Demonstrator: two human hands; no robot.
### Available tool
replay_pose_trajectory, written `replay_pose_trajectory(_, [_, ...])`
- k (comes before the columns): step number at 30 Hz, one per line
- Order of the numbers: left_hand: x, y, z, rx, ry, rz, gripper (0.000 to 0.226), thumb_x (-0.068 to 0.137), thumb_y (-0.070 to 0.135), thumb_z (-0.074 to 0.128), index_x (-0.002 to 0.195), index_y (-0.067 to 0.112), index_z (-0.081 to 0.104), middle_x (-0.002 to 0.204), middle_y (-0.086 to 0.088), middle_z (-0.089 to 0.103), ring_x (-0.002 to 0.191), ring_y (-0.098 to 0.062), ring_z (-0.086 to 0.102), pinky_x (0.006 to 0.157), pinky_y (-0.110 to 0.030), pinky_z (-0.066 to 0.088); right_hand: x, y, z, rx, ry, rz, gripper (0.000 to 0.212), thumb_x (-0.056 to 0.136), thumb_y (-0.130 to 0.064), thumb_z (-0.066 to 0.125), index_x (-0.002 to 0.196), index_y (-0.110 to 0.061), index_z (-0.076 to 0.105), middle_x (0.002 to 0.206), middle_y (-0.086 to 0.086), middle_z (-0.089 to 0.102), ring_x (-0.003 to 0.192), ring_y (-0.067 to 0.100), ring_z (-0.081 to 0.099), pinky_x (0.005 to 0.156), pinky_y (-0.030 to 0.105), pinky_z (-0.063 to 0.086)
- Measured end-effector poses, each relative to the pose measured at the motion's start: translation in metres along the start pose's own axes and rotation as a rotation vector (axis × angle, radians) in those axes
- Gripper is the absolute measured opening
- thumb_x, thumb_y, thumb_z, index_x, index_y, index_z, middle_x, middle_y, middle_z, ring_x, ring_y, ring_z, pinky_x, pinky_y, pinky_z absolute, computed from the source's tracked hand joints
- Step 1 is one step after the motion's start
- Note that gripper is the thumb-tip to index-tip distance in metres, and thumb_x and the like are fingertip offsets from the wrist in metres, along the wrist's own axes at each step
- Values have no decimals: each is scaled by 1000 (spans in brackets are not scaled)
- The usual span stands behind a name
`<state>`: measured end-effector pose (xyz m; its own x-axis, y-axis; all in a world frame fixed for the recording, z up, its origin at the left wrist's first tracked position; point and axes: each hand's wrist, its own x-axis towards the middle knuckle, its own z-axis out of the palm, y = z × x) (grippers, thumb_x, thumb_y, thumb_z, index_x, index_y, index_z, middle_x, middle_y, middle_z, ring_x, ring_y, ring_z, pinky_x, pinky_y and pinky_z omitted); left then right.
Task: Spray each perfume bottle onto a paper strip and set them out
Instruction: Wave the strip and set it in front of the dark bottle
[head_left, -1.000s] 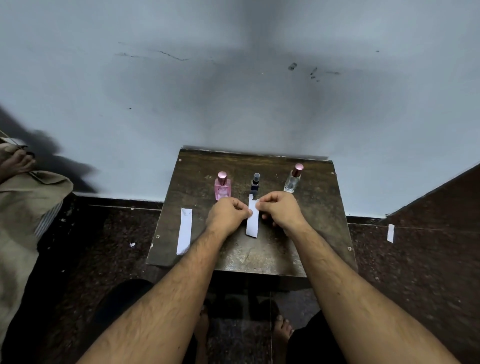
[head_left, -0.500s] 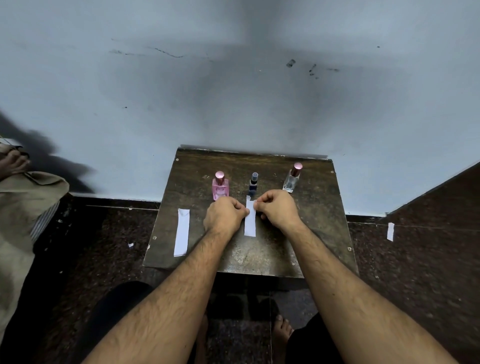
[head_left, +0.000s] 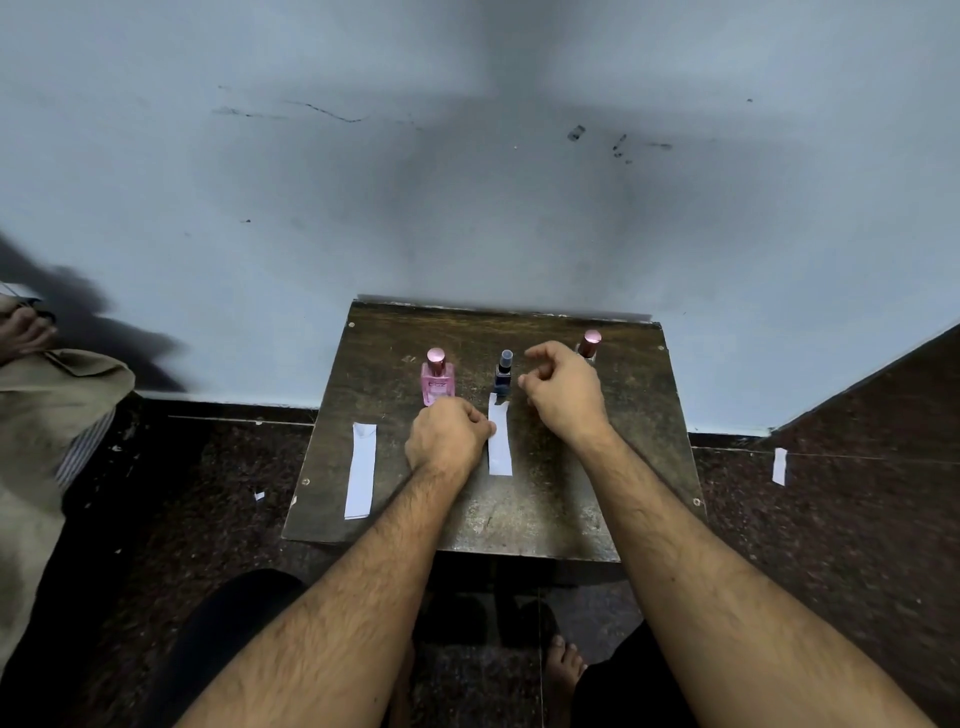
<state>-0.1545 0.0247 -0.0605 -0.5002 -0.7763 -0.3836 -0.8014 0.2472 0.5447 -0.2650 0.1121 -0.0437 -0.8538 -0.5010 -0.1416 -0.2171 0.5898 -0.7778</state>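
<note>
Here my left hand (head_left: 449, 436) pinches the middle paper strip (head_left: 500, 441) flat on the table (head_left: 644, 457). My right hand (head_left: 563, 395) hovers loosely curled, holding nothing, just beside the dark blue spray bottle (head_left: 503, 375).

left hand (head_left: 447, 436): curled, fingers on middle paper strip (head_left: 500, 441) | right hand (head_left: 563, 397): raised, loosely curled (holding nothing) beside dark bottle (head_left: 503, 375)

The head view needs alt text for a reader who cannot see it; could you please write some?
A person's left hand touches a white paper strip on a small dark table, while the right hand hovers, loosely curled, near three upright perfume bottles: pink, dark blue, clear. A second strip lies further left.
</note>
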Motion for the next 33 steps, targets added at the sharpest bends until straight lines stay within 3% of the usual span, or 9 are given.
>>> replay_pose_trajectory(3, [0, 1, -1, 0, 2, 5, 12, 81, 40, 73, 85, 28, 74, 90, 9, 70, 81, -11, 56, 68, -28, 43, 5, -7, 0, -50, -88, -22, 41, 85, -15, 70, 123, -23, 59, 81, -11, 64, 77, 5, 61, 72, 24, 49])
replay_pose_trajectory(6, [-1, 2, -1, 11, 10, 9, 13, 81, 40, 73, 86, 28, 74, 91, 9, 70, 81, -11, 56, 67, -28, 42, 8, -10, 4, -120, -138, -43, 44, 81, -17, 74, 122, -24, 60, 87, -11, 66, 86, 10, 63, 83, 31, 53])
replay_pose_trajectory(9, [-3, 3, -1, 23, 47, 21, 12, 81, 39, 73, 88, 29, 73, 91, 8, 69, 80, -12, 54, 67, -28, 42, 11, -12, 7, -175, -148, -67, 35, 81, -20, 74, 114, -26, 65, 101, -5, 70, 95, 15, 64, 86, 30, 51])
replay_pose_trajectory(13, [-6, 4, -2, 52, 85, 62, 12, 81, 39, 73, 89, 31, 71, 95, 7, 70, 87, -15, 60, 70, -28, 44, 12, -13, 7, -224, -123, -91, 15, 84, -20, 72, 98, -23, 69, 95, -4, 71, 92, 17, 64, 79, 29, 49])
replay_pose_trajectory(21, [-7, 8, -1, 157, 110, 189, 26, 88, 38, 66, 113, 34, 69, 111, 3, 70, 105, -21, 63, 84, -35, 50, 9, -16, -5, -170, -2, -144, 17, 85, -19, 70, 102, -17, 70, 100, -1, 71, 94, 16, 64, 83, 30, 50])
replay_pose_trajectory(33, [-5, 10, 3, 203, 106, 216, 27, 90, 37, 62, 116, 35, 67, 112, -1, 69, 105, -25, 63, 82, -35, 50, 8, -8, 1, -283, -134, -210, 7, 82, -20, 71, 88, -18, 70, 90, -2, 70, 86, 18, 63, 77, 38, 52])
